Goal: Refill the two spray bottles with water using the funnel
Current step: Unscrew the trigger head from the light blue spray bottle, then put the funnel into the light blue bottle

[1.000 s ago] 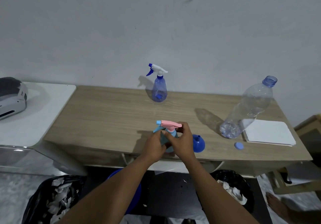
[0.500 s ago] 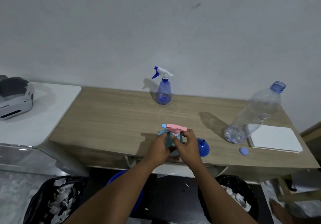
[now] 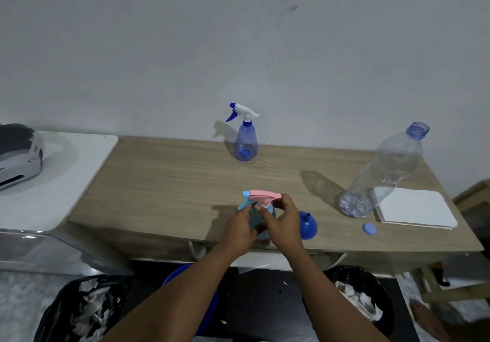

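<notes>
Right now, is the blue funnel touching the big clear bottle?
Apart. In the head view a strip of bare table lies between the blue funnel and the clear bottle.

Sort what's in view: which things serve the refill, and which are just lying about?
Job: pink-topped teal spray bottle, gripped by left hand and right hand; blue translucent spray bottle; blue plastic funnel; clear plastic bottle; blue cap.
Lying about: white paper stack; grey and white machine; black rubbish bags.
</notes>
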Available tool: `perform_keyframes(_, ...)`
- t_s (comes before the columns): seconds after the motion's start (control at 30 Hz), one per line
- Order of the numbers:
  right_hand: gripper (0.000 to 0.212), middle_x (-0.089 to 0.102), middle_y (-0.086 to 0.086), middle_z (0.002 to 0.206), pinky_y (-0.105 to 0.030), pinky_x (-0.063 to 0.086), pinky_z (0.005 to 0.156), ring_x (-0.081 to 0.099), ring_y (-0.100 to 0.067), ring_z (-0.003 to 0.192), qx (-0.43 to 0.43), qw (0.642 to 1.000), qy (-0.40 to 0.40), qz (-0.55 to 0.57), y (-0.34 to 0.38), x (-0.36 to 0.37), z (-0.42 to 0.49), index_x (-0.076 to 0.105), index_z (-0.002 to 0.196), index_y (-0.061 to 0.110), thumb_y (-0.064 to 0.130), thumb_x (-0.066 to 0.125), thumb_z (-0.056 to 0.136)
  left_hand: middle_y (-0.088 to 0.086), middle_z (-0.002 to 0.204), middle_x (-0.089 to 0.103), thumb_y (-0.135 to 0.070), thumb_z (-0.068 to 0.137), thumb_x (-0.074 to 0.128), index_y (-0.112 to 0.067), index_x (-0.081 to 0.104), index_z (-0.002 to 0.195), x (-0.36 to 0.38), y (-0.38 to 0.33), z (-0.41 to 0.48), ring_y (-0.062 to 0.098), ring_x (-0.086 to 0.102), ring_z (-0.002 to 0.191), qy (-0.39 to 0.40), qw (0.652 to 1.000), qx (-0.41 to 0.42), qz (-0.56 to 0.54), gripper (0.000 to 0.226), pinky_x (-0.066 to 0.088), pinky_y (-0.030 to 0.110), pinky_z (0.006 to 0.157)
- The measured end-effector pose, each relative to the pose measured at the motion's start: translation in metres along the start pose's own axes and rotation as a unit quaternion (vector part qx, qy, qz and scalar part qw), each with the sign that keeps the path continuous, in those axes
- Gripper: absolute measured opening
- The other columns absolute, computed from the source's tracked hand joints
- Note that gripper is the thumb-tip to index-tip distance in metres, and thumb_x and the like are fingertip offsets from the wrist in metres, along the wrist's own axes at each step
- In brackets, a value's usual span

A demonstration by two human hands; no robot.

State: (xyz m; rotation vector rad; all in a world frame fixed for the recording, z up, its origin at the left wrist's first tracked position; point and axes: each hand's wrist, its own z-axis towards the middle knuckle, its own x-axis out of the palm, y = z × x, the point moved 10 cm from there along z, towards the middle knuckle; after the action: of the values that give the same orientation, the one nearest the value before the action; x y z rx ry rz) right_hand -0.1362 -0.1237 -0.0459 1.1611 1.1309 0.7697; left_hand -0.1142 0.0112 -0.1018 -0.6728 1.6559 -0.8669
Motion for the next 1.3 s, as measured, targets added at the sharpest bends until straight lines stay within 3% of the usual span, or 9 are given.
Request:
perform_keyframes(0.17,0.019,0.068,0.013,0.102,-0.005,0.042,0.08,0.059,0.012,0.098,-0.018,0.999,-0.022,0.035,0.015,-0.009,0.005,0.065,0.105,0.02,0.02,0.073,0.088,-0.014,0.126,0.061,-0.019,0.084,0.074,-0.041,0.045,0.135,-0.002,0.001,0.0,0.006,0.061,0.112,-0.005,1.0,0.012,-0.009,0.063,0.055,0.035,0.094)
perform_keyframes(0.4,0.021,0.068,0.008,0.092,-0.023,0.049,0.076,0.06,-0.003,0.082,-0.08,0.981,-0.133,0.115,0.081,-0.061,0.057,0.07,0.109,0.016,0.028,0.068,0.092,-0.005,0.133,0.058,-0.024,0.082,0.078,-0.03,0.045,0.141,-0.004,-0.001,0.001,0.014,0.056,0.12,-0.022,0.999,0.019,-0.02,0.068,0.05,0.036,0.1)
perform_keyframes(0.53,0.023,0.046,0.009,0.058,-0.018,0.034,0.054,0.041,-0.004,0.052,-0.081,0.985,-0.151,-0.016,0.076,-0.107,0.102,0.065,0.078,0.009,0.027,0.063,0.092,-0.006,0.133,0.058,-0.034,0.077,0.08,-0.031,0.047,0.138,-0.003,0.001,0.001,0.012,0.057,0.119,-0.019,0.998,0.017,-0.053,0.07,0.051,0.043,0.1)
perform_keyframes(0.67,0.032,0.045,0.005,0.05,-0.029,0.032,0.055,0.047,-0.018,0.056,0.04,0.977,-0.075,-0.196,-0.009,-0.119,0.132,0.054,0.06,0.014,0.026,0.063,0.088,-0.009,0.131,0.059,-0.036,0.074,0.081,-0.026,0.05,0.138,-0.002,0.003,0.001,0.007,0.058,0.118,-0.016,0.997,0.006,-0.081,0.072,0.053,0.046,0.098)
perform_keyframes(0.8,0.025,0.058,-0.003,0.061,-0.028,0.039,0.053,0.06,-0.026,0.067,0.124,0.957,-0.027,-0.259,-0.077,-0.119,0.133,0.065,0.073,0.007,0.025,0.062,0.09,-0.012,0.129,0.055,-0.017,0.08,0.082,-0.025,0.049,0.138,-0.001,0.004,0.002,0.002,0.056,0.114,-0.016,0.996,-0.008,-0.084,0.067,0.053,0.039,0.1)
perform_keyframes(0.87,0.026,0.069,-0.01,0.08,-0.033,0.052,0.065,0.066,-0.027,0.077,0.15,0.955,-0.021,-0.256,-0.093,-0.117,0.133,0.07,0.091,0.003,0.028,0.063,0.09,-0.014,0.13,0.053,-0.017,0.081,0.081,-0.027,0.048,0.139,-0.001,0.005,0.002,-0.004,0.054,0.113,-0.017,0.997,-0.012,-0.079,0.068,0.052,0.035,0.1)
perform_keyframes(0.97,0.026,0.07,-0.012,0.092,-0.032,0.05,0.072,0.067,-0.029,0.086,0.17,0.946,-0.011,-0.275,-0.099,-0.113,0.133,0.07,0.098,0.005,0.028,0.063,0.09,-0.015,0.133,0.053,-0.019,0.081,0.081,-0.03,0.048,0.139,-0.001,0.005,0.002,-0.009,0.053,0.113,-0.017,0.997,-0.012,-0.078,0.068,0.053,0.034,0.1)
perform_keyframes(1.2,0.015,0.063,-0.001,0.089,-0.028,0.045,0.067,0.057,-0.018,0.08,0.17,0.952,-0.002,-0.256,-0.099,-0.113,0.13,0.065,0.097,0.012,0.026,0.06,0.093,-0.017,0.133,0.053,-0.024,0.08,0.081,-0.034,0.048,0.139,-0.002,0.006,0.003,-0.001,0.053,0.121,-0.021,0.997,-0.008,-0.078,0.068,0.052,0.037,0.102)
perform_keyframes(1.3,0.028,0.066,-0.011,0.109,-0.033,0.048,0.081,0.061,-0.024,0.094,0.089,0.963,-0.066,-0.247,-0.079,-0.125,0.116,0.063,0.113,0.007,0.028,0.055,0.098,-0.024,0.131,0.053,-0.024,0.08,0.082,-0.036,0.049,0.136,-0.001,0.008,0.002,-0.004,0.052,0.12,-0.016,0.996,-0.01,-0.083,0.067,0.051,0.039,0.103)
